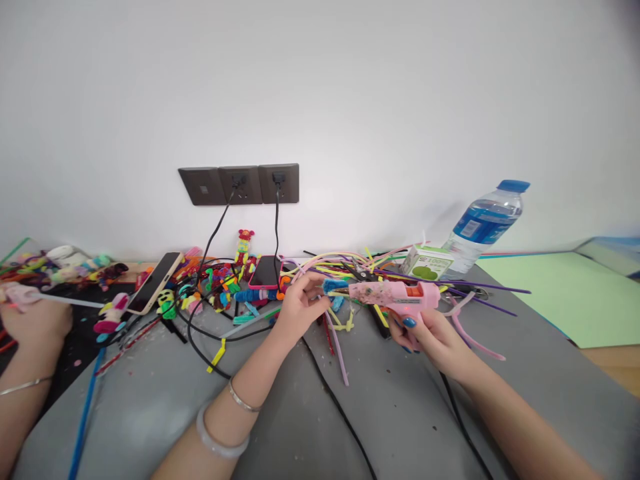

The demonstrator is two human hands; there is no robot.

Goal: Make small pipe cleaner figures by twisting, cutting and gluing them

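Note:
My right hand is closed round the handle of a pink hot glue gun, which points left. My left hand is closed, with its fingertips pinching a small blue pipe-cleaner piece. The gun's nozzle end meets that blue piece, and I cannot tell whether they touch. Behind both hands lies a loose heap of pipe cleaners in yellow, pink and purple. A lilac pipe cleaner hangs forward below the gun.
A tilted water bottle and a green-white box stand at the back right. Phones, pipe-cleaner figures and black cables lie about. Another person's hand is at far left. Green paper lies right.

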